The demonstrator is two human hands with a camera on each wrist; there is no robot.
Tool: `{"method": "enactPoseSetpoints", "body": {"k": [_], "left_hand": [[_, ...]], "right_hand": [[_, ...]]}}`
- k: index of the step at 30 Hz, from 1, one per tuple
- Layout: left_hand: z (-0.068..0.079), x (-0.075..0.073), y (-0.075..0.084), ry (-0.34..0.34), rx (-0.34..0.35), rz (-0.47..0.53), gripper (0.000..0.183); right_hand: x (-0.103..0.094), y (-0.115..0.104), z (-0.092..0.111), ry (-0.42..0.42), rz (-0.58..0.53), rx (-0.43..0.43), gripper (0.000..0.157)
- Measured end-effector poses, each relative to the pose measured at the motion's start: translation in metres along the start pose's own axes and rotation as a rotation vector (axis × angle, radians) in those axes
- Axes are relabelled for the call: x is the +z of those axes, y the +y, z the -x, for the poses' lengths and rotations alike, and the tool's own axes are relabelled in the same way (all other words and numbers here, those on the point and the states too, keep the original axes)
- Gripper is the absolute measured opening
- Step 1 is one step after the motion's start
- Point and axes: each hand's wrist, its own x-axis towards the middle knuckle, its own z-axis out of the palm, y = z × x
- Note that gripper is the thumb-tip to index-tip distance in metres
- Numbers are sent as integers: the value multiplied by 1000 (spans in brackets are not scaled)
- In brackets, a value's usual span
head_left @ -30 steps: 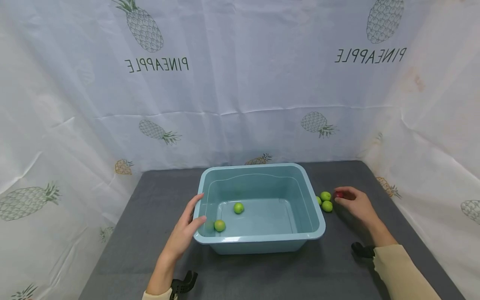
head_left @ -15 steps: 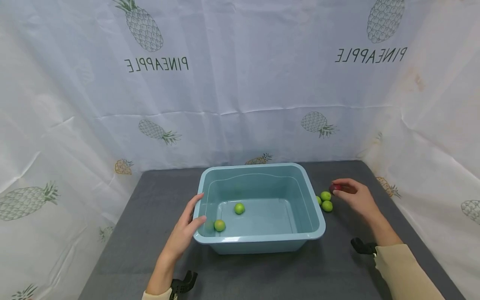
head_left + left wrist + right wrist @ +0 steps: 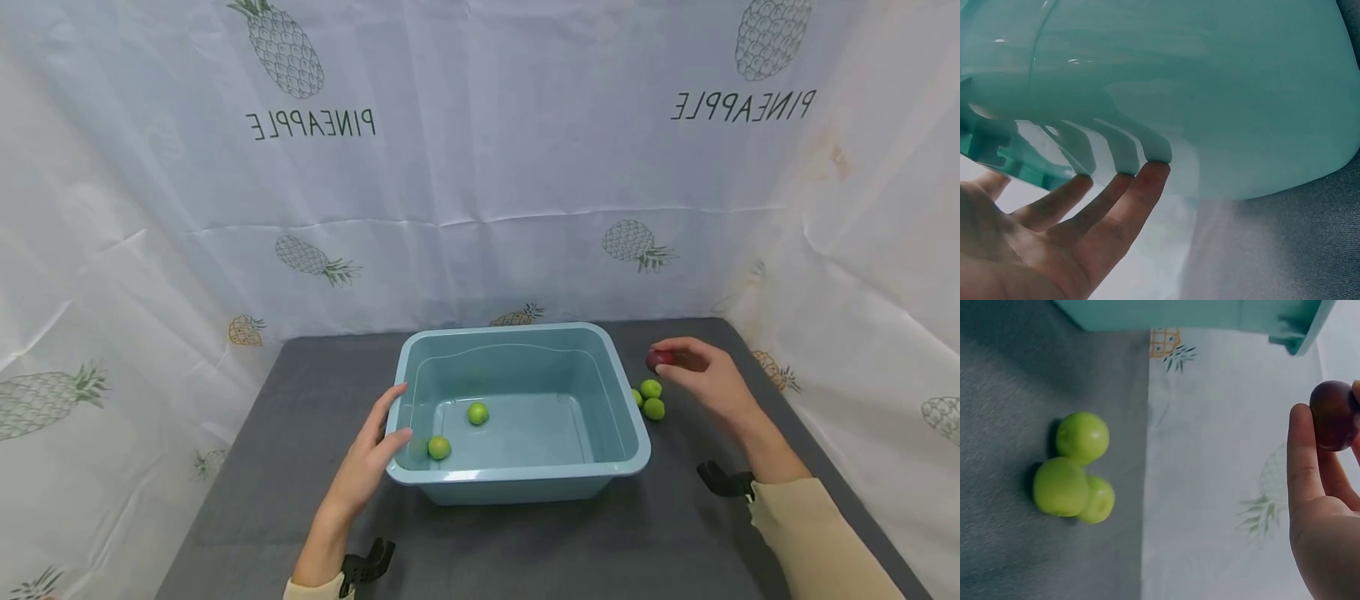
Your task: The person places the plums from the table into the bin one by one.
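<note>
My left hand [image 3: 362,468] grips the left rim of a pale blue-green plastic basin [image 3: 517,474]. Its thumb lies over the rim, and the left wrist view shows several fingertips [image 3: 1159,167] against the outer wall. Off the basin's right side, my right hand [image 3: 712,385] pinches a dark red plum [image 3: 657,359] between thumb and fingers, raised above the table. Three small round green fruits [image 3: 1062,487] sit clustered on the table below it, close to the basin. Two more lie inside the basin: one green fruit [image 3: 477,413] near the middle, another [image 3: 438,447] at the front left.
A dark grey cloth covers the table [image 3: 517,550]. White curtains [image 3: 480,167] printed with pineapples hang behind it and along both sides. The basin's raised right wall stands between the green fruit cluster and the basin's inside.
My right hand has lifted the plum from the right of the green cluster, moving it up and left toward the basin's far right corner. My left hand stays on the rim.
</note>
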Motion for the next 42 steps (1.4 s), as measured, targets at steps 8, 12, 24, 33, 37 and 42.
{"method": "enactPoseSetpoints", "body": {"k": [8, 12, 24, 33, 37, 42], "left_hand": [[-1, 0, 2, -1, -10, -6, 56], [0, 0, 2, 0, -16, -11, 56], [0, 0, 2, 2, -19, -17, 57], [-1, 1, 1, 6, -15, -18, 57], [-1, 2, 2, 3, -13, -17, 57], [-1, 1, 2, 3, -16, -16, 57]], "right_hand": [[1, -20, -3, -29, -21, -50, 33], [3, -30, -4, -57, -50, -80, 33], [6, -51, -5, -93, -35, -128, 30], [3, -67, -8, -92, 22, -156, 28], [3, -77, -11, -92, 33, -180, 29], [4, -91, -15, -110, 36, -176, 30]]}}
